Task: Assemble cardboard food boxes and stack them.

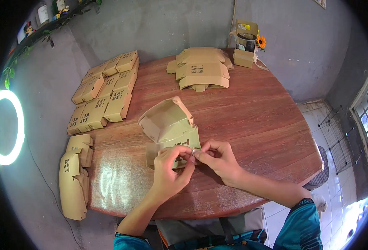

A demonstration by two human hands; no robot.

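Note:
A brown cardboard food box (pixel 159 121) stands partly folded near the middle of the table, its lid raised and tilted back. Dark print shows on the wall closest to me. At the near right corner of this box, the fingertips of my left hand (pixel 169 168) are closed on the cardboard edge. My right hand (pixel 222 161) pinches the same corner between thumb and forefinger, its tips almost meeting those of the left. The fingers cover the small tab or fold between them.
Folded boxes (pixel 96 110) stand in rows at the far left. Flat cardboard blanks (pixel 202 68) lie stacked at the back, with more blanks (pixel 71 185) at the left edge. A cardboard carrier with a dark container (pixel 245 46) stands at the back right of the wooden table (pixel 259 125).

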